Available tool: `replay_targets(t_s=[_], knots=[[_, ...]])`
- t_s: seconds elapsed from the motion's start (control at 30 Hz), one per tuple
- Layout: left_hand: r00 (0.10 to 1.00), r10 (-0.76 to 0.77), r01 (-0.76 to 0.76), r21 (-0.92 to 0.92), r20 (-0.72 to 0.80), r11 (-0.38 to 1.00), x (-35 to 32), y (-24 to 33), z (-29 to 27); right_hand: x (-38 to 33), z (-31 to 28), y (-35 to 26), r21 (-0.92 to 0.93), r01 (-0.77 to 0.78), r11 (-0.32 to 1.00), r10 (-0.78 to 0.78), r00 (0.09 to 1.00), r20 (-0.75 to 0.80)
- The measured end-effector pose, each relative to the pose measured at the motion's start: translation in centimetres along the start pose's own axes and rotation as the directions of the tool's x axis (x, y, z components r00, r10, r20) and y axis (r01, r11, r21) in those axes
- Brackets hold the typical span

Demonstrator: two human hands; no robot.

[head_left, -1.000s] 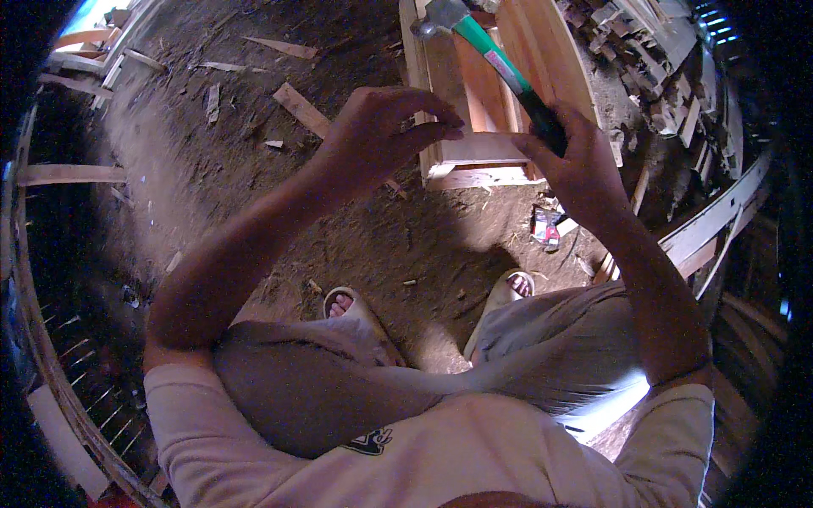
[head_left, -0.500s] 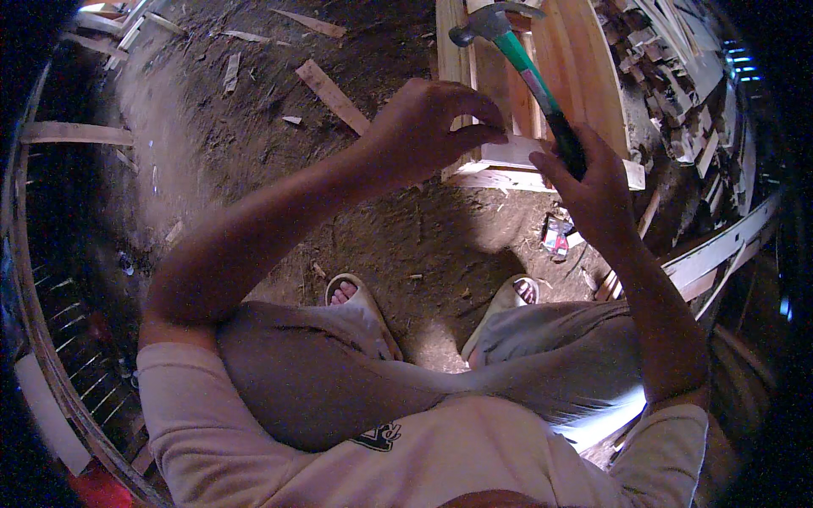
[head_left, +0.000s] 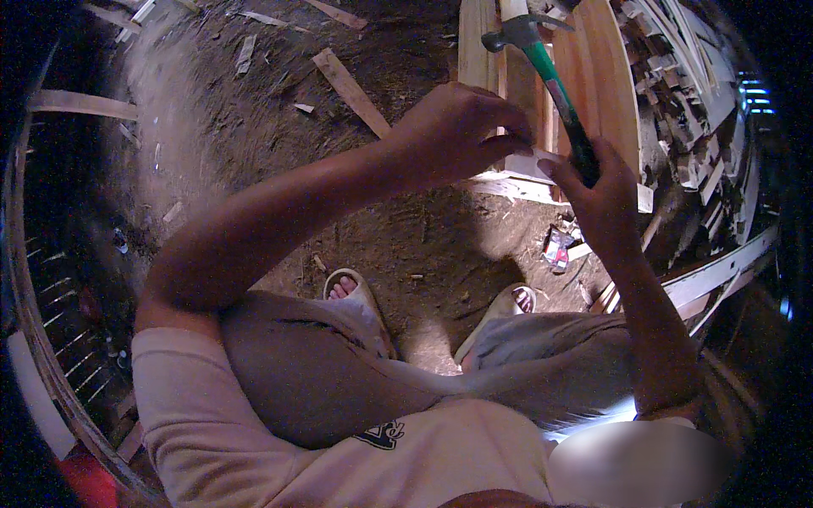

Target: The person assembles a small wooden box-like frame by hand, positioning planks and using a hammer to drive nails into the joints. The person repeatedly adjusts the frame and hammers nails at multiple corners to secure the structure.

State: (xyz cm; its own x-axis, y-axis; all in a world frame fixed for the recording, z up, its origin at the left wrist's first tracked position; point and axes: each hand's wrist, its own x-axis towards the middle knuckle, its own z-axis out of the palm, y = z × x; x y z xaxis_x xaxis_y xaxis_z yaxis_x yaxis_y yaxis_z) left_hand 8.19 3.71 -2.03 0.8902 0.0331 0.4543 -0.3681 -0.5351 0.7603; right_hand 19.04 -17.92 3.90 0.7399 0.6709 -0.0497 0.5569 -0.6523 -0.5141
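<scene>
My right hand [head_left: 603, 196] grips the dark lower handle of a claw hammer [head_left: 546, 78] with a green shaft; its steel head points up and left over a wooden frame of planks [head_left: 603, 80]. My left hand [head_left: 461, 131] has its fingers pinched together at the near edge of that frame, just left of the hammer handle. Whatever it pinches is too small to make out. Both my forearms reach up from the lower part of the view.
Bare dirt ground with wood scraps, among them a loose short plank [head_left: 350, 80]. My sandalled feet [head_left: 351, 292] stand below the frame. A pile of wood offcuts [head_left: 690, 102] lies to the right, curved slats [head_left: 711, 267] at lower right and a plank [head_left: 80, 103] at left.
The hammer has swung a little from left-leaning toward more upright, its head lifted slightly. My left hand stays pinched at the frame's edge.
</scene>
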Motion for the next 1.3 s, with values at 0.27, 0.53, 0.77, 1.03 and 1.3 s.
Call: replay_targets(t_s=[0.27, 0.53, 0.77, 1.03, 1.3], knots=[[1.000, 0.002, -0.003, 0.075, 0.012, 0.997, 0.2, -0.2, -0.2, 0.3, 0.0, -1.0, -0.028, 0.003, 1.000, -0.003, 1.000, 0.001], [0.977, -0.085, 0.067, 0.101, 0.196, 0.993, 1.6, 0.2, -2.2, 0.2, 0.1, -1.9, -0.060, -0.081, 0.995, 0.084, 0.995, 0.052], [0.987, -0.087, 0.089, -0.006, 0.136, 0.996, 1.5, -0.1, -1.9, 0.2, 0.3, -1.3, -0.077, -0.057, 0.995, 0.060, 0.998, 0.034], [0.977, -0.101, 0.085, 0.090, 0.190, 0.992, 1.3, -0.3, -1.5, 0.2, 0.2, -1.4, -0.057, -0.025, 0.998, 0.027, 0.999, 0.026], [0.993, -0.019, 0.016, 0.032, 0.112, 0.999, 1.1, -0.4, -1.4, 0.3, 0.2, -1.5, -0.091, -0.076, 0.993, 0.081, 0.995, 0.051]])
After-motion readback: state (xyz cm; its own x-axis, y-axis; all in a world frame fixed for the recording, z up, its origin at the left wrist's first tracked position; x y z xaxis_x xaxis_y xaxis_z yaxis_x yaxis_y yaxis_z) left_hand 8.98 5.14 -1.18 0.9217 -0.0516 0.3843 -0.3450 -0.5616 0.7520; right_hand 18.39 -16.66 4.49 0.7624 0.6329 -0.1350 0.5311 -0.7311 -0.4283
